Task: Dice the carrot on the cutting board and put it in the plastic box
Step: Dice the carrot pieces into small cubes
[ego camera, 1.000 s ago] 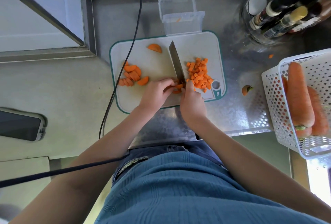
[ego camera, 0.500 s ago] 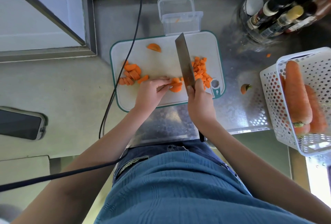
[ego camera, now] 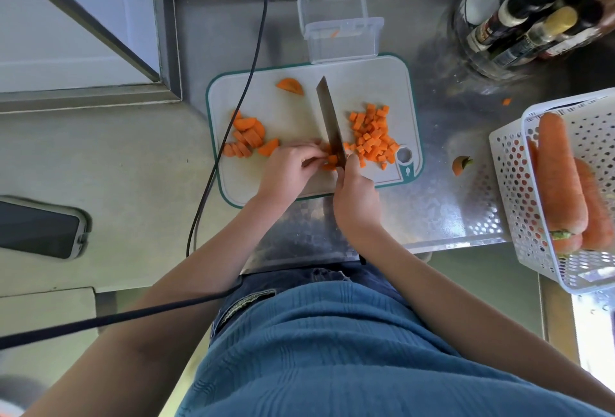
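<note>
While right hand [ego camera: 356, 196] grips knife [ego camera: 329, 120], tip pointing away, left hand [ego camera: 289, 167] pinches carrot piece [ego camera: 331, 160].

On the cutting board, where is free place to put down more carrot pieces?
Bare board lies along the far edge, between the lone half slice and the plastic box, and right of the knife tip. The near left corner is also bare. Crowded: carrot slices left, diced carrot right, both hands mid-board.

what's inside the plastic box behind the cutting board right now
The plastic box holds only one small orange carrot scrap, seen through its clear wall. The diced carrot still lies on the cutting board. The box floor is otherwise bare as far as the glare lets me see.
</note>
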Action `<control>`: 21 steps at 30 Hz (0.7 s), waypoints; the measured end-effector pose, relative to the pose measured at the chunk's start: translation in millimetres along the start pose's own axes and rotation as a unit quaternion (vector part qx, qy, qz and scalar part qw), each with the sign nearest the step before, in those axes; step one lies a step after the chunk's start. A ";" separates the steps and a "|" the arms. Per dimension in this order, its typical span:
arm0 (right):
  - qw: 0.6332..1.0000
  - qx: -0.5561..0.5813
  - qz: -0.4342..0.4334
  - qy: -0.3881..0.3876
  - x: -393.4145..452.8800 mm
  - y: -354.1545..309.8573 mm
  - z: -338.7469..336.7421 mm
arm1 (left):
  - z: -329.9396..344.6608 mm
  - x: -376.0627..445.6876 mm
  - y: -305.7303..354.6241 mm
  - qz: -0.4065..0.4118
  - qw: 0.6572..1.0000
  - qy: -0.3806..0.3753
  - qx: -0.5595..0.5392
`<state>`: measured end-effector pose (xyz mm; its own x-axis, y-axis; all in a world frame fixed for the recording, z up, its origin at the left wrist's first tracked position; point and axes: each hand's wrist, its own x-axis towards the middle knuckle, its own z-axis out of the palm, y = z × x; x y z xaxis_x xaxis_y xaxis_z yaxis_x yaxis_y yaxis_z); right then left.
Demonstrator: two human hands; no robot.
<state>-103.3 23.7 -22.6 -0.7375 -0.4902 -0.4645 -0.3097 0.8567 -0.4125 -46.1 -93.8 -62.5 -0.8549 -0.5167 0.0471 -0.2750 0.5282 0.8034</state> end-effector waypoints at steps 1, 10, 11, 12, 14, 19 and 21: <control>1.000 -0.009 0.004 -0.002 0.4 -0.7 2.5 | 0.1 -0.3 -0.5 0.004 1.000 -0.002 0.008; 0.999 -0.048 -0.006 -0.012 6.7 1.3 -8.6 | 0.0 -2.5 1.4 -0.003 1.000 -0.001 0.011; 0.999 -0.042 -0.006 -0.003 5.6 3.5 -12.2 | 0.5 -2.8 1.0 -0.003 1.000 -0.002 0.007; 1.000 -0.024 -0.004 0.007 3.8 5.3 -16.0 | 0.7 -3.2 1.1 -0.005 1.000 -0.002 0.002; 1.000 0.014 0.001 0.021 -1.7 7.1 -22.9 | 0.6 -5.8 0.6 -0.007 1.000 0.000 -0.008; 0.998 0.055 -0.015 0.029 -12.6 -1.0 -24.0 | -6.4 -17.1 -2.7 -0.037 0.999 0.032 -0.023; 0.998 0.056 -0.031 0.029 -13.6 -4.5 -20.1 | -9.7 -18.1 -6.0 -0.053 0.997 0.048 -0.001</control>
<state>-103.9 29.7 1.3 -0.7532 -0.5287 -0.3914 -0.2886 0.8002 -0.5257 -24.7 -94.1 -62.5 -0.7752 -0.6315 0.0191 -0.3597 0.4659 0.8084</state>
